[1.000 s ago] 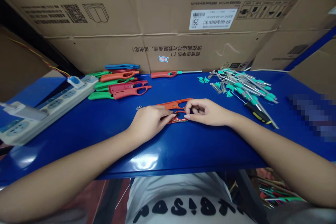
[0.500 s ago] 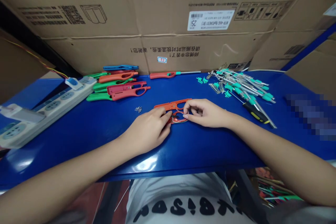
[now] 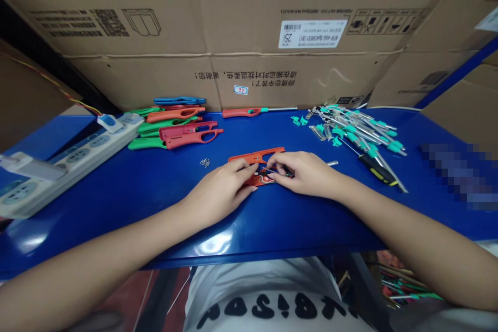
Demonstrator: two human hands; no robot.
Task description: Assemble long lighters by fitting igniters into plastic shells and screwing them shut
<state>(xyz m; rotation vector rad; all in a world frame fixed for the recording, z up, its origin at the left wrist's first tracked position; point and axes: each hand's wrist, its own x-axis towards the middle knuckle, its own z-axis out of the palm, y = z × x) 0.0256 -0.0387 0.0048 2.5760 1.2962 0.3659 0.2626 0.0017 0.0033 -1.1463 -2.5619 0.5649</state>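
An orange lighter shell half (image 3: 253, 180) lies on the blue tabletop, with a white wire and small dark parts inside it. My left hand (image 3: 216, 192) grips its left end between thumb and fingers. Bent over its right part, my right hand (image 3: 307, 174) pinches something thin and dark that I cannot make out. A metal tube tip (image 3: 332, 163) sticks out beyond the right hand. Just behind lies another orange shell half (image 3: 257, 156), close to the fingertips of both hands. Several small screws (image 3: 204, 162) are heaped left of it.
Coloured lighter shells (image 3: 187, 135) are piled at the back left beside a power strip (image 3: 73, 161). An assembled red lighter (image 3: 241, 112) lies near the cardboard wall (image 3: 249, 36). Metal tubes with green ends (image 3: 361, 129) and a black-yellow screwdriver (image 3: 377, 168) are on the right.
My right hand has shifted slightly right and its fingers have closed around a thin dark part. The metal tube tip now shows beyond it. My left hand stays almost in place.
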